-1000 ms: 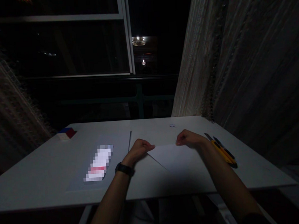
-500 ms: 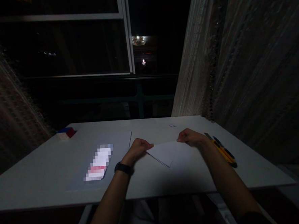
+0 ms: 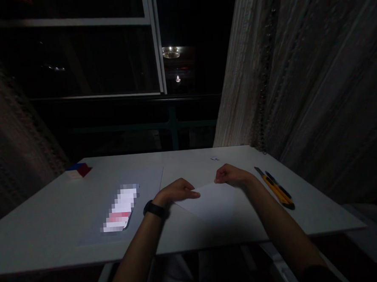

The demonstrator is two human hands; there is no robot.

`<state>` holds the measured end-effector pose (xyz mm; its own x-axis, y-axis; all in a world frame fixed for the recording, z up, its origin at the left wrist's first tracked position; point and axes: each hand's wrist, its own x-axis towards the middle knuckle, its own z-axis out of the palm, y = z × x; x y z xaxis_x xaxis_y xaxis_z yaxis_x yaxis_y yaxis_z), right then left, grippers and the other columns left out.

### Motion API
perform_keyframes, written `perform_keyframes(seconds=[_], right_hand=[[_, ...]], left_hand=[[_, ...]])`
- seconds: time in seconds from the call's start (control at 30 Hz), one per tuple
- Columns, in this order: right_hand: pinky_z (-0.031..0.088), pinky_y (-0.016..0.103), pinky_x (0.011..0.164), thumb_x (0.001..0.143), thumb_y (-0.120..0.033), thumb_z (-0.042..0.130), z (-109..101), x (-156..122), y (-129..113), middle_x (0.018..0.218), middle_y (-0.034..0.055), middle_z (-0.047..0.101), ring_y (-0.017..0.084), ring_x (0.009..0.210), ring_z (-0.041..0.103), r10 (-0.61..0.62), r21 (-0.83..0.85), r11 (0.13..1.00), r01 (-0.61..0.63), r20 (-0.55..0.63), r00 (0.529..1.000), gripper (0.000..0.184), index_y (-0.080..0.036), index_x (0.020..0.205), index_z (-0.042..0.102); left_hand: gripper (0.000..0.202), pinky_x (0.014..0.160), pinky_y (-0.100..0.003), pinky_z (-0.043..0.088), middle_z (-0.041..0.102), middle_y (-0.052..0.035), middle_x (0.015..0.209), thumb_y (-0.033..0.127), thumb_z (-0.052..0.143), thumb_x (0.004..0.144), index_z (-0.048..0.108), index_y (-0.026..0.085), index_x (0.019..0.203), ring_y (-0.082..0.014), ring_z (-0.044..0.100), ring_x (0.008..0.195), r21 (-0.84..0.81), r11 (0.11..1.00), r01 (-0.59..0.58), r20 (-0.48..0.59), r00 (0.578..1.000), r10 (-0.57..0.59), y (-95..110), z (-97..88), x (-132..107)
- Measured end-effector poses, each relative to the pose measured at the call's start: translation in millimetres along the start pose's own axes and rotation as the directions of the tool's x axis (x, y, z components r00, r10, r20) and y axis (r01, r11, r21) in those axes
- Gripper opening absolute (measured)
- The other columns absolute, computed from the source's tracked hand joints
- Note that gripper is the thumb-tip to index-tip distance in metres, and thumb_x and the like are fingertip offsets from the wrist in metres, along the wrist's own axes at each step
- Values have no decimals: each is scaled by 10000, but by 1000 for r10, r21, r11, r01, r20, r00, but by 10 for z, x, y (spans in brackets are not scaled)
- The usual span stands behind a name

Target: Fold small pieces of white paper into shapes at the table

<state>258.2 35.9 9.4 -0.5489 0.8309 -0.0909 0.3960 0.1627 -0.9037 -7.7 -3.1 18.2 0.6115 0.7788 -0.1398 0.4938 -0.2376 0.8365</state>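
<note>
Left hand [image 3: 178, 190] is nudged inward, and the thin white paper sheet [image 3: 208, 201], pinched by right hand [image 3: 229, 175] too, is now slanted.

my forearms [image 3: 138, 254] slant inward; my left hand [image 3: 178, 190] points its thumb [image 3: 194, 195] rightward, my right hand [image 3: 231, 174] curls into a pinch.

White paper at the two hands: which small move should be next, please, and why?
Perhaps draw the right hand back a little to straighten the white paper: its far edge seems to slant, lying farther away at the right hand than at the left hand.
</note>
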Motion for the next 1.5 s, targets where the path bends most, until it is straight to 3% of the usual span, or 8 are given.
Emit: perform_keyframes(seconds=[0.27, 0.5, 1.1, 1.17, 1.23, 1.3, 1.37, 1.5], right_hand=[[254, 218, 468, 511, -365, 745, 187, 71, -64, 484, -34, 509, 62, 462, 394, 11, 90, 996, -6, -50, 999, 312, -105, 584, 589], [251, 217, 463, 470, -314, 766, 218, 88, -41, 468, -39, 519, 59, 447, 406, 23, 165, 986, -12, -66, 998, 284, -113, 557, 585], [349, 236, 514, 510, -238, 771, 152, 88, 28, 526, 4, 609, 94, 486, 513, -28, 328, 944, 29, -8, 1000, 211, -114, 594, 623], [380, 248, 524, 528, -247, 768, 115, 85, 38, 522, 13, 610, 109, 489, 531, -39, 350, 936, 50, -39, 998, 213, -117, 600, 615], [413, 257, 545, 551, -269, 765, 77, 99, 51, 539, 22, 619, 122, 508, 552, -37, 391, 915, 100, -164, 986, 224, -125, 617, 607], [445, 262, 572, 590, -327, 749, 53, 125, 55, 614, 35, 647, 135, 561, 584, 1, 467, 867, 172, -347, 938, 249, -142, 683, 611], [475, 282, 599, 651, -433, 690, 57, 149, 41, 723, 51, 669, 159, 636, 615, 71, 582, 780, 230, -447, 892, 307, -171, 786, 606], [510, 380, 688, 727, -578, 544, 211, 175, -35, 867, 73, 665, 208, 756, 640, 108, 783, 573, 241, -363, 925, 419, -212, 931, 556]], left_hand=[[379, 442, -234, 197, 373, 55, 433, 474, 692, 549, 539, 137, 471, -70, 299, 436, 100, 994, -48, -209, 976, 68, 66, 273, 407], [491, 436, -235, 145, 283, 63, 449, 590, 591, 608, 447, 146, 458, -62, 222, 435, -53, 997, -54, -107, 993, 48, -28, 288, 360], [451, 423, -229, 158, 315, 58, 458, 545, 628, 609, 479, 137, 485, -64, 243, 444, -106, 993, -45, -85, 996, 36, -37, 233, 271], [443, 420, -228, 154, 323, 58, 445, 529, 648, 593, 492, 133, 472, -62, 243, 436, -125, 992, -30, -96, 995, 18, -40, 218, 260], [435, 416, -225, 147, 323, 61, 431, 514, 663, 584, 502, 129, 459, -57, 239, 425, -170, 985, -22, -150, 989, -4, -50, 201, 265], [420, 412, -216, 165, 350, 58, 429, 503, 669, 586, 534, 121, 477, -55, 259, 419, -264, 964, -42, -288, 957, -37, -67, 182, 289], [400, 421, -207, 227, 432, 38, 459, 495, 675, 588, 584, 109, 542, -64, 336, 431, -401, 908, -119, -467, 880, -91, -92, 162, 326], [378, 522, -221, 386, 609, -34, 635, 441, 727, 551, 626, 98, 676, -112, 525, 551, -601, 699, -388, -682, 705, -195, -147, 122, 385]])
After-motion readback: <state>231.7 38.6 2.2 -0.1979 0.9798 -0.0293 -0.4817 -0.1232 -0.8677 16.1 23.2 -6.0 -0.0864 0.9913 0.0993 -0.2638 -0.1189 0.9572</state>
